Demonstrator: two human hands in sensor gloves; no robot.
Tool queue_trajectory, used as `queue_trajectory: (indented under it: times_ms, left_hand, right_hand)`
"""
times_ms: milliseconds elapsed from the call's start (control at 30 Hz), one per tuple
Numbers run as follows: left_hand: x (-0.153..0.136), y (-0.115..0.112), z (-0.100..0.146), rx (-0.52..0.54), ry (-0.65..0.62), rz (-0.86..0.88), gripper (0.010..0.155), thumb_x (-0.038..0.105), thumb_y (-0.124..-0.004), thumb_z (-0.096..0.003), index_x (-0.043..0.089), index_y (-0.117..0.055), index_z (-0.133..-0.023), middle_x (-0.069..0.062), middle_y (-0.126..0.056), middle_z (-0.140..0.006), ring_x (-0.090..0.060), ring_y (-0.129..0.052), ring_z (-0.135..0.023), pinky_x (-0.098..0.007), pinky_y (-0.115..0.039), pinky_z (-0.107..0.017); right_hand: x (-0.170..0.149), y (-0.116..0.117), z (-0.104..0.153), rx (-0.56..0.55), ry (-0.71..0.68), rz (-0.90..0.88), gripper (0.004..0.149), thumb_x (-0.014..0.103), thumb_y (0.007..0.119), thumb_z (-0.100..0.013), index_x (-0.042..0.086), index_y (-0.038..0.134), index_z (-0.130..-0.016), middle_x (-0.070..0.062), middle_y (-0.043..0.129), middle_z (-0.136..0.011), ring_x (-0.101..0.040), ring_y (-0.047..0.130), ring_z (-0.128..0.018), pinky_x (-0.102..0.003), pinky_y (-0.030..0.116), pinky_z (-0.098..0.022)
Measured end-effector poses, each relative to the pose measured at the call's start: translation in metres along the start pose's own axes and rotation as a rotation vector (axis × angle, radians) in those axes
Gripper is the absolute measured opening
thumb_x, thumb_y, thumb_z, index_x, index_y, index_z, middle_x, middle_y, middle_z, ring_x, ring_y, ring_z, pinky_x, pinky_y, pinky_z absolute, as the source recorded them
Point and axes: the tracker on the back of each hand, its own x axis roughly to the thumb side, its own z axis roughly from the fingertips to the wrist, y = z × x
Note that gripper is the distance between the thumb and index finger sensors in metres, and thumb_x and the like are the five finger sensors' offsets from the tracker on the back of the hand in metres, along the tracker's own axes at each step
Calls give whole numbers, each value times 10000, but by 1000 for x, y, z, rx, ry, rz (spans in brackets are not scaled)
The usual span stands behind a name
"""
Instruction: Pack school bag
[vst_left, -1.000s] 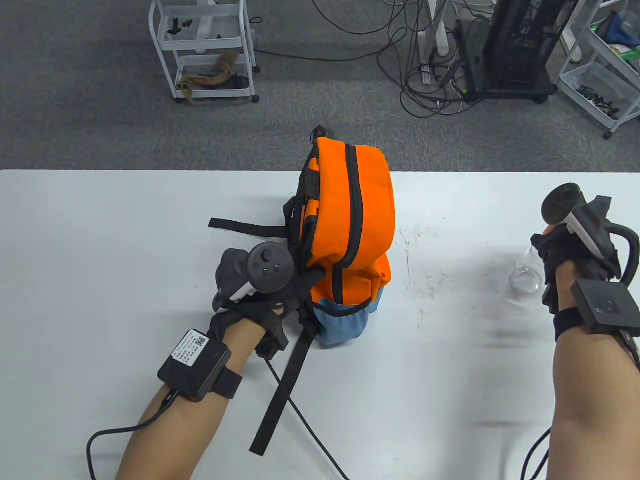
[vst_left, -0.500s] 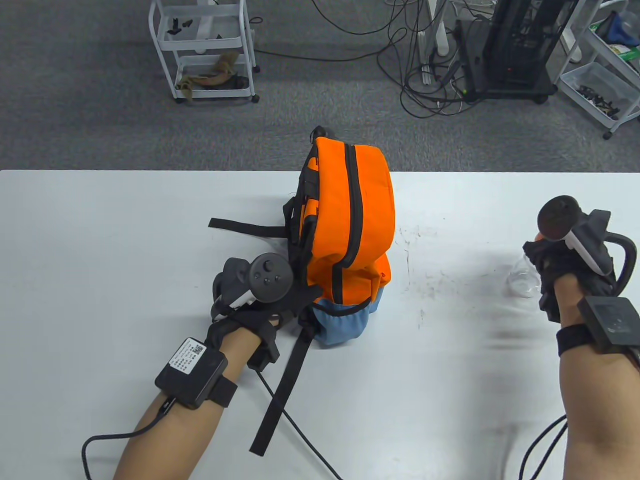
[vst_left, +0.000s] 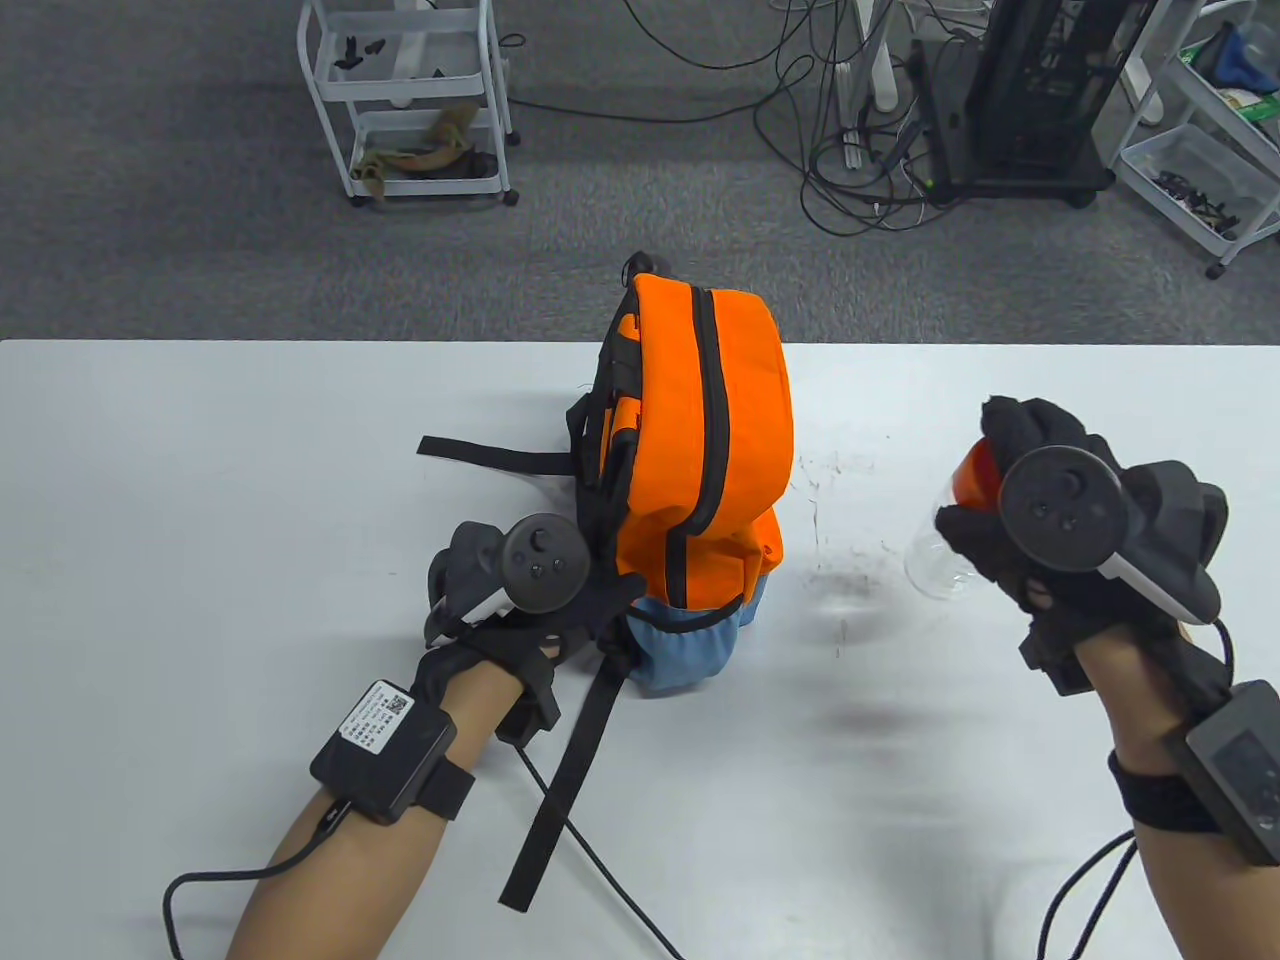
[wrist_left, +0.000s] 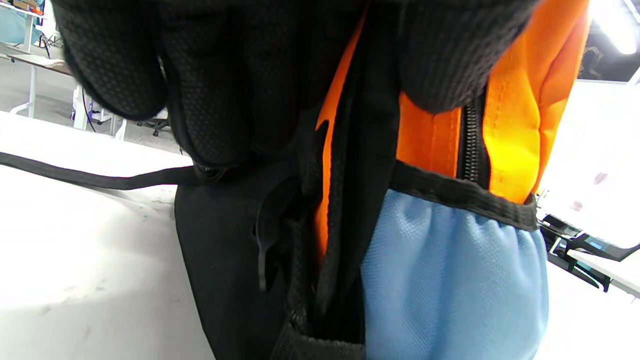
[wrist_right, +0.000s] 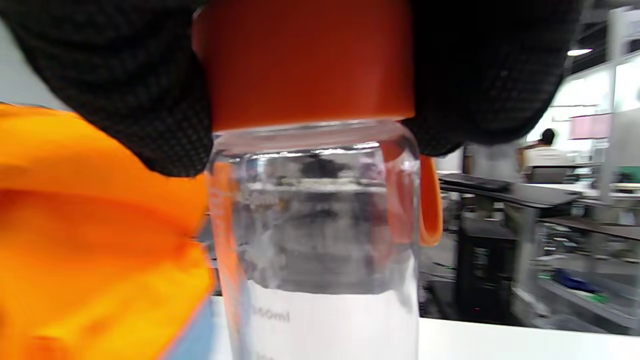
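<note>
A flat white table (vst_left: 250, 450) with grey scuff marks fills the lower two thirds of the table view. At its centre, reaching up to the far edge, stands an orange fabric school bag (vst_left: 705, 440) with a black zip running along its top and down the near side; the zip looks closed along all that shows. Black webbing straps (vst_left: 560, 790) trail from the bag's left side toward the lower middle of the frame. At the bag's near bottom end sits a light blue gathered side pocket (vst_left: 685, 650), edged in black elastic, and nothing shows in it.

The left hand (vst_left: 520, 600), in a black glove, rests at the lower left of the bag. In the left wrist view its fingers (wrist_left: 215, 75) curl against the black back panel and strap beside the pocket, apparently steadying the bag, though whether they truly grip the strap I cannot tell.

The right hand (vst_left: 1060, 530), at the right middle of the table view, holds a clear plastic water bottle with an orange screw cap (vst_left: 945, 545) up off the table, well apart from the bag. In the right wrist view its fingers (wrist_right: 130, 100) wrap the cap from both sides, with the transparent body hanging below and an orange loop beside the neck.

As a judgement, the packing is mid-way at best: the bottle is picked up but not yet stowed. The blue pocket looks the likely place for it, and what the bag already contains cannot be seen.
</note>
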Motion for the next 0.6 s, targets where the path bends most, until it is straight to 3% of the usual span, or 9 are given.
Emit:
queue_trajectory:
  times_ms: [200,233,367,433,467,500,533,567,600]
  left_hand:
    - [0,-1,0,0,10,7,766,566,-810,-581,17,-727,-1109,-258,-950,-1032,-487,-1009,-834,-737,-758,-631]
    - [1,-1,0,1,12,8,763,564,-810,-582,19,-726,-1109,-257,-948,-1033,-489,-1009,-832,-737,-758,-632]
    - [2,-1,0,4,16,14,760,558,-815,-581,14,-729,-1106,-254,-959,-1022,-485,-1014,-826,-735,-760,-630]
    - [4,1,1,-6,38,-5,730,561,-823,-576,21,-787,-1066,-199,-1039,-896,-443,-1056,-743,-720,-776,-617]
    - [7,6,3,-57,75,-43,689,569,-822,-574,18,-874,-984,-164,-1082,-752,-400,-1087,-607,-706,-815,-564]
    - [12,11,5,-189,116,-113,641,579,-792,-586,39,-930,-903,-134,-1093,-638,-362,-1090,-508,-693,-835,-528]
    - [19,18,11,-281,127,-182,612,590,-774,-595,76,-924,-891,-94,-1078,-622,-328,-1081,-510,-671,-837,-550]
    - [24,22,16,-269,108,-216,570,585,-772,-603,109,-926,-875,-63,-1072,-606,-301,-1080,-508,-655,-843,-566]
    - [31,28,22,-171,26,-239,538,560,-791,-599,113,-938,-862,-61,-1080,-590,-295,-1089,-491,-651,-856,-551]
  right_hand:
    - [65,-27,11,76,-250,-142,1084,859,782,-523,-36,610,-1110,-374,710,-1087,-643,948,-668,-594,948,-410]
    - [76,-29,11,88,-293,-171,938,475,997,-428,-35,608,-1111,-376,708,-1088,-641,951,-668,-592,950,-410]
    - [108,-21,3,113,-377,-267,935,466,994,-432,-32,595,-1115,-368,698,-1097,-641,954,-685,-594,957,-424]
    - [118,-11,-3,100,-388,-268,936,460,990,-433,-31,582,-1118,-363,687,-1105,-641,951,-697,-593,959,-437]
    - [122,-4,-7,83,-394,-264,939,455,989,-431,-25,571,-1121,-355,679,-1112,-642,945,-710,-596,958,-447]
    - [125,4,-11,50,-416,-248,949,450,985,-434,-28,549,-1128,-352,664,-1120,-644,936,-720,-599,953,-458]
    - [126,10,-14,5,-418,-224,947,450,975,-439,-25,537,-1132,-357,654,-1121,-648,933,-720,-599,953,-458]
    - [126,13,-14,-10,-412,-225,938,456,966,-441,-10,540,-1134,-355,659,-1120,-643,941,-711,-596,958,-451]
    - [128,14,-15,2,-425,-245,927,445,970,-444,2,543,-1137,-358,650,-1125,-653,933,-715,-601,954,-455]
